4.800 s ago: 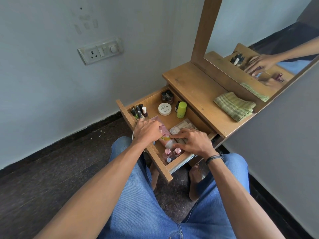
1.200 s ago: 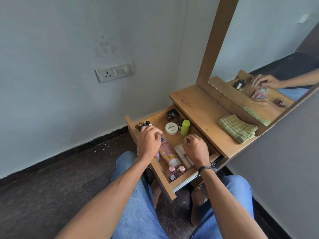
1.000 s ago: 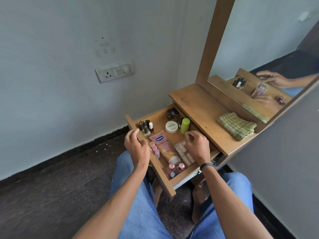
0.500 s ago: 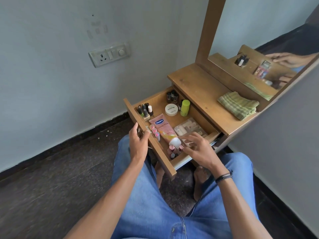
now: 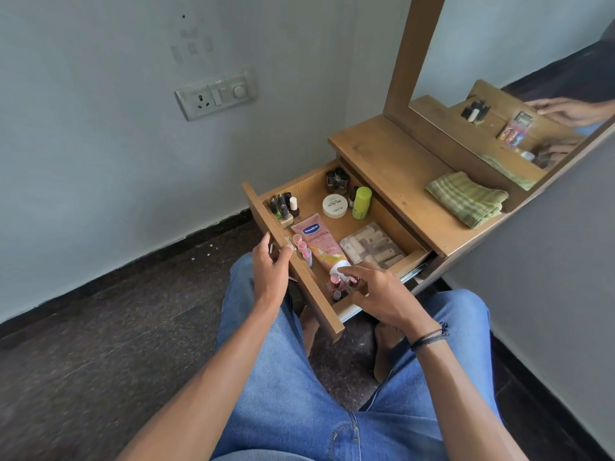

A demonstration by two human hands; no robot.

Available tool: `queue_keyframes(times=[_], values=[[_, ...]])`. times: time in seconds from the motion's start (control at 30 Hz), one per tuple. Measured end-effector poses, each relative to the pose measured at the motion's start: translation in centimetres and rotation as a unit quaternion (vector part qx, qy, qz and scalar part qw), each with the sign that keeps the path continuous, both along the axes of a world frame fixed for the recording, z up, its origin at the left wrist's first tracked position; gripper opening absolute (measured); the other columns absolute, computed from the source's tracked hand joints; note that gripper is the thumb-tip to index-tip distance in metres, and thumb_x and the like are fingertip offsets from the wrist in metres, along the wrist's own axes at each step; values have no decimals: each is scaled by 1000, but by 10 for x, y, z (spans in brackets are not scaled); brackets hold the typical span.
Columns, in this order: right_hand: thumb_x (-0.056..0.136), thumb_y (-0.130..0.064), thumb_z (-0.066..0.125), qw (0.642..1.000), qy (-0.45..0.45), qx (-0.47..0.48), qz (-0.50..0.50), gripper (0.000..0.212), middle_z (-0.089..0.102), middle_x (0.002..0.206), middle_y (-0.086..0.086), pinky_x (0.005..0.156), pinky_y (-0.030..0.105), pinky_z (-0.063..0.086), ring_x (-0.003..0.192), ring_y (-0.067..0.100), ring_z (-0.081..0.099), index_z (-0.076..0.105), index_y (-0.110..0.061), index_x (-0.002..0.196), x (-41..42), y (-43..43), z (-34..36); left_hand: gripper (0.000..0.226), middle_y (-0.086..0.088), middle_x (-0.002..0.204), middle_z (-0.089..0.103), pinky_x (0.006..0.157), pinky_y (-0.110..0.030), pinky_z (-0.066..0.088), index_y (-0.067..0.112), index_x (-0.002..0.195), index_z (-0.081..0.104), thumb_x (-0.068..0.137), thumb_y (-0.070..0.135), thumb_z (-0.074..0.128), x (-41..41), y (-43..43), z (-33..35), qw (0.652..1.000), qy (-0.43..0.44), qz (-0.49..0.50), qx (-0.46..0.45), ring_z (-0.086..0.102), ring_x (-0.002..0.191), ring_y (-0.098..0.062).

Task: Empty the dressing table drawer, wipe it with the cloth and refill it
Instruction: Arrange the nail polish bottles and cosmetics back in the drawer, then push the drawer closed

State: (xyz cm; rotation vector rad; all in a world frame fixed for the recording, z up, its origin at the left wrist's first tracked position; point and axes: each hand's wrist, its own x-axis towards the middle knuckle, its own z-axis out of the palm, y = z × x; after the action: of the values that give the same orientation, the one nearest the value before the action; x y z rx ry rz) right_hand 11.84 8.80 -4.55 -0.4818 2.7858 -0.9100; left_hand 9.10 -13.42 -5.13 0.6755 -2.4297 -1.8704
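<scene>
Gripping drawer [image 5: 321, 307] front with left hand [image 5: 271, 267]; hovering right hand [image 5: 376, 291], fingers loose, holding nothing, over tube [image 5: 317, 242] cap near drawer's front edge. Looks light, soft, squashy: pinch tube mid-body. Full, open below worktop [image 5: 382, 154] front edge.

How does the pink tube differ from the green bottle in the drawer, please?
The pink tube lies flat, cap toward the front; the green bottle stands upright near the back. The tube carries printed lettering; the bottle looks plain. Both sit inside the open drawer.
</scene>
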Motion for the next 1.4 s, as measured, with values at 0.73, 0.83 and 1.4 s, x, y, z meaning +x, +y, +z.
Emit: queue_keyframes(times=[0.73,0.83,1.4], values=[[97,-24,64,953,266,-105,-97,21,63,108,-5,83,36,45,97,19,57,72,-17,115,31,-18,14,70,10,146,45,114,-48,42,36,150,45,85,51,62,-8,1,-8,990,-39,-58,121,49,135,-15],[91,-38,68,969,241,-14,-55,32,59,121,-10,94,40,42,112,20,53,68,-25,121,43,-30,7,70,10,154,38,119,-45,34,36,152,41,87,53,62,-11,7,-8,989,-41,-82,115,42,141,-16],[72,-76,64,956,18,198,-217,127,-37,162,-1,110,66,-24,145,25,-42,-19,-35,159,11,36,20,60,-4,162,35,118,-42,29,19,156,36,100,21,58,-65,48,31,979,-85,-182,-20,33,148,-24]])
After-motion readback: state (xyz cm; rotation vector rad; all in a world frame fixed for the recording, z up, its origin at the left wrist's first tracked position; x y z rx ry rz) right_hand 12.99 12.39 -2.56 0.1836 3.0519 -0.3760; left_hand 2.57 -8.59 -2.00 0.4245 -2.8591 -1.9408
